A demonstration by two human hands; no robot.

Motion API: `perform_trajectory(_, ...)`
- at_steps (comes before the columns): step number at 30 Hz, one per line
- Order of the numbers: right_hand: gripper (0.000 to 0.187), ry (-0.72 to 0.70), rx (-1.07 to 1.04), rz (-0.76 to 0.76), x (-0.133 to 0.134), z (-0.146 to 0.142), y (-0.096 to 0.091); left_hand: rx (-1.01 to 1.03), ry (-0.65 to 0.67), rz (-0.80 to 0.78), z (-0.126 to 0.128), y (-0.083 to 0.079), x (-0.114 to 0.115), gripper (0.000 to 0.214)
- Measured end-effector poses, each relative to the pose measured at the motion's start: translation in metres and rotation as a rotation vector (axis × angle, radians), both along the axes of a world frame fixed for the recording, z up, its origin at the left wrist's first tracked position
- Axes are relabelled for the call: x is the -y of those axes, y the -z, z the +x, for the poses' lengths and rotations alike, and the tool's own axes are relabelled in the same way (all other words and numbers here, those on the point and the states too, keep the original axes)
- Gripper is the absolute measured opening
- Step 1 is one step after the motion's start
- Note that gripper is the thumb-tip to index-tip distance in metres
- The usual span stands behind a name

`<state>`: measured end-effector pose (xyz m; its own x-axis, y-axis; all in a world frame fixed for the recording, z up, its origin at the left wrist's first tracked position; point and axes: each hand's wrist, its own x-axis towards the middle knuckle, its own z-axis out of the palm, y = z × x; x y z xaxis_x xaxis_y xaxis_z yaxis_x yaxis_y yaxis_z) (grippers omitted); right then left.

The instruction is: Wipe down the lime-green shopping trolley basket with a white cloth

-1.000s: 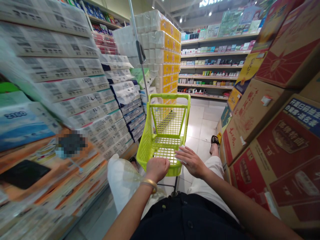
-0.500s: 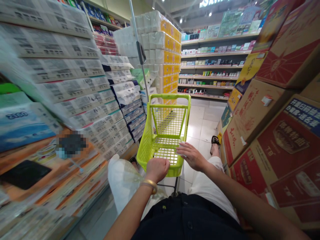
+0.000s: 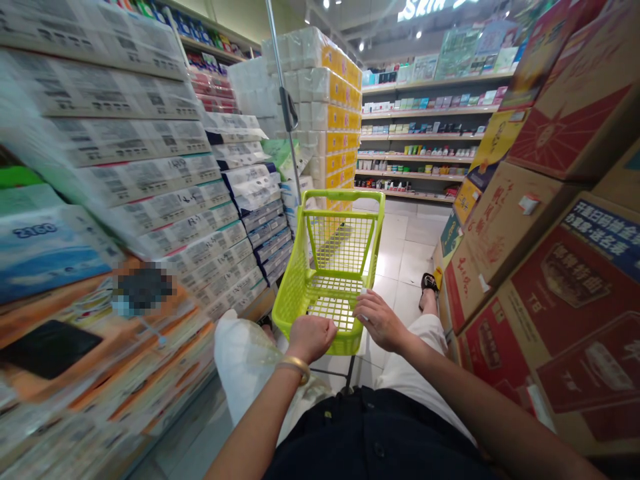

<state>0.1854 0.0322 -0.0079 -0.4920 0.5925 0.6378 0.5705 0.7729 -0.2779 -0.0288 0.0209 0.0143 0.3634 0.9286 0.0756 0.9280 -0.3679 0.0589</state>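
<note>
A lime-green mesh shopping cart (image 3: 340, 240) stands in the aisle straight ahead of me, with nothing in its basket. My left hand (image 3: 311, 337), a gold bangle on the wrist, is a closed fist gripping the cart's near rim. My right hand (image 3: 380, 320) lies on the cart's near right corner with fingers curled over the rim. A small white thing (image 3: 363, 292) peeks out at its fingertips; I cannot make out what it is. A whitish plastic bag (image 3: 245, 367) hangs below my left forearm.
Stacked tissue packs (image 3: 150, 180) wall the left side, close to the cart. Red and brown cartons (image 3: 550, 220) are piled on the right. A tower of toilet rolls (image 3: 325, 100) and a metal pole (image 3: 287, 113) stand ahead left. Product shelves (image 3: 420, 140) cross the far end over a tiled floor (image 3: 405, 247).
My right hand slid a little left and forward along the cart's rim and its fingers curled more. The left fist kept its grip. The view tipped down slightly.
</note>
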Motion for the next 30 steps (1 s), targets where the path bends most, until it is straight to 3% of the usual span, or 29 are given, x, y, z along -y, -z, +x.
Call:
perform_trajectory(13, 0.019, 0.129, -0.111, 0.04, 0.019, -0.045, 0.011, 0.033, 0.069, 0.052, -0.038, 0.005, -0.022, 0.044)
perform_trajectory(19, 0.018, 0.133, -0.117, 0.05, 0.023, -0.062, 0.015, 0.089, 0.088, 0.095, -0.051, -0.001, -0.025, 0.038)
perform_trajectory(24, 0.018, 0.11, -0.09, 0.06, 0.024, -0.069, 0.013, 0.217, 0.073, 0.14, -0.034, -0.003, -0.003, 0.037)
perform_trajectory(27, 0.018, 0.083, -0.043, 0.107, 0.022, -0.073, 0.015, 0.544, 0.066, 0.161, -0.012, -0.001, 0.01, 0.034)
perform_trajectory(30, 0.019, 0.017, 0.013, 0.182, 0.016, -0.071, 0.014, 0.634, -0.009, 0.134, 0.002, 0.0, 0.015, 0.036)
